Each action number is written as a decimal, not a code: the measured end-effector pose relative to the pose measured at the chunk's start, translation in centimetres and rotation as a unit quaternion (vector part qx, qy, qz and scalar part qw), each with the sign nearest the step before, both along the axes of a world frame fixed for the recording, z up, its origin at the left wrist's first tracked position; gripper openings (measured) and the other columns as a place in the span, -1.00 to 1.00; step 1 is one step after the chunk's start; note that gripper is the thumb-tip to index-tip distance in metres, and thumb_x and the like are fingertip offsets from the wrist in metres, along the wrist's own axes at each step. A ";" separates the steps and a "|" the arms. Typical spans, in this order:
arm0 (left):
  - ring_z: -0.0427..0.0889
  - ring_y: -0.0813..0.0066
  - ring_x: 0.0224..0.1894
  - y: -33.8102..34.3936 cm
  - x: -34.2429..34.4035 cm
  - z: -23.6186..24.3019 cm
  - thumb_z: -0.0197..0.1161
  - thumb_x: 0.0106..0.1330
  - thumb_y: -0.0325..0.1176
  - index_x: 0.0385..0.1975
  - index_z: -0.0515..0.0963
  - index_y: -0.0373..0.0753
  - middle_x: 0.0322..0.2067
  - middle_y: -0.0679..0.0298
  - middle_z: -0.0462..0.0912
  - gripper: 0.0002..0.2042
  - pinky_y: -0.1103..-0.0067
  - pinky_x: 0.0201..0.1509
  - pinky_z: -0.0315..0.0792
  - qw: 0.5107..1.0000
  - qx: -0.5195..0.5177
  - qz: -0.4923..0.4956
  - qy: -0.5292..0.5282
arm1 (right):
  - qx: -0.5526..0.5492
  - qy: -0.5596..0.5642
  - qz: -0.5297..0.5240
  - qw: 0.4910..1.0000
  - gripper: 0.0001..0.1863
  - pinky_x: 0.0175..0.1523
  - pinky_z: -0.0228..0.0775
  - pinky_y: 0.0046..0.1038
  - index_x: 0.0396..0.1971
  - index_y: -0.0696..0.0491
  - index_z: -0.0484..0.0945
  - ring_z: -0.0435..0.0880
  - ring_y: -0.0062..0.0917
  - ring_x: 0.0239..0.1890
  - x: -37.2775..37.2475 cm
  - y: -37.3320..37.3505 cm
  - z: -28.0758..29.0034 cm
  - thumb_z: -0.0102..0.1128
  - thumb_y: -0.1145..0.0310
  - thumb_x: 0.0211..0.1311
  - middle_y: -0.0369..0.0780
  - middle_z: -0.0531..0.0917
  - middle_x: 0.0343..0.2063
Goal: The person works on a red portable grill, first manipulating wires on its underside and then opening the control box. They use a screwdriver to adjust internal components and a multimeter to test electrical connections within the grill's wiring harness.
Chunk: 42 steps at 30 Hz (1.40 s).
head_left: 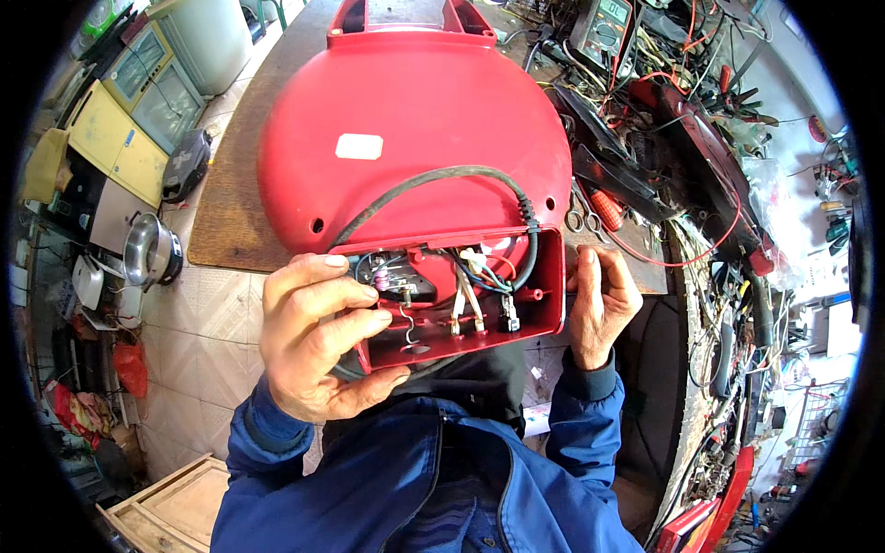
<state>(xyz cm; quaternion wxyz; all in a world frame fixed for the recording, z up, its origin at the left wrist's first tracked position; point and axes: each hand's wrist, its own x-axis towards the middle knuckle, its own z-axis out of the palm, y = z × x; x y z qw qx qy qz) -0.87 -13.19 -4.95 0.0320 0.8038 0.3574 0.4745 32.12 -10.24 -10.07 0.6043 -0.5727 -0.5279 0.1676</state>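
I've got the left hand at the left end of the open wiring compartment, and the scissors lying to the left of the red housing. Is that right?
Not quite: the scissors lie to the right of the red housing, as the head view shows. The left hand is indeed at the left end of the open wiring compartment.

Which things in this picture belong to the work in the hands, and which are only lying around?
Likely the job:
red plastic housing, gripped by the left hand
its open wiring compartment
cream wires
thick dark cable

Seemingly just lying about:
digital multimeter
scissors
shiny metal pot
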 end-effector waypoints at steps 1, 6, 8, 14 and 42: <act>0.58 0.02 0.13 0.1 0.2 -0.2 0.65 0.11 -0.03 -0.11 0.71 -0.13 -0.09 0.24 0.71 -0.55 0.15 0.20 0.53 1.000 0.004 0.001 -0.010 | -0.004 0.007 -0.008 1.000 -0.88 -0.37 0.33 -0.64 -0.26 0.21 0.71 0.50 -0.78 -0.47 -0.2 0.1 0.0 0.33 0.49 0.51 -0.38 0.63 -0.48; 0.54 -0.01 0.17 0.3 0.4 -1.8 0.58 0.16 0.12 -0.10 0.69 -0.11 -0.12 0.21 0.68 -0.51 0.13 0.25 0.44 0.998 0.020 0.000 -0.052 | 0.009 0.012 -0.023 1.000 -0.86 -0.41 0.33 -0.66 -0.24 0.20 0.72 0.51 -0.81 -0.49 -1.2 0.1 0.9 0.33 0.44 0.53 -0.39 0.67 -0.47; 0.55 0.00 0.15 0.5 0.5 -2.1 0.58 0.16 0.11 -0.14 0.70 -0.11 -0.11 0.22 0.68 -0.53 0.12 0.23 0.45 0.998 0.025 -0.003 -0.065 | 0.004 0.008 -0.016 1.000 -0.86 -0.38 0.40 -0.68 -0.23 0.20 0.72 0.55 -0.81 -0.48 -1.2 0.1 0.9 0.33 0.44 0.53 -0.38 0.70 -0.46; 0.56 0.02 0.14 0.5 0.7 -1.7 0.60 0.13 0.05 -0.16 0.71 -0.11 -0.12 0.24 0.69 -0.57 0.10 0.23 0.46 0.996 0.022 -0.010 -0.083 | 0.009 -0.027 -0.028 0.999 -0.88 -0.39 0.39 -0.67 -0.23 0.21 0.72 0.55 -0.80 -0.48 -1.3 0.1 1.0 0.34 0.46 0.51 -0.36 0.71 -0.46; 0.66 0.16 -0.10 2.0 0.2 3.8 0.57 0.09 -0.40 -0.27 0.71 -0.20 -0.26 0.24 0.71 -0.78 0.09 0.19 0.50 0.998 -0.005 -0.038 -0.046 | 0.021 -0.033 -0.040 0.998 -0.90 -0.22 0.47 -0.61 -0.25 0.23 0.71 0.58 -0.75 -0.37 -0.7 0.3 -0.3 0.38 0.49 0.44 -0.32 0.73 -0.42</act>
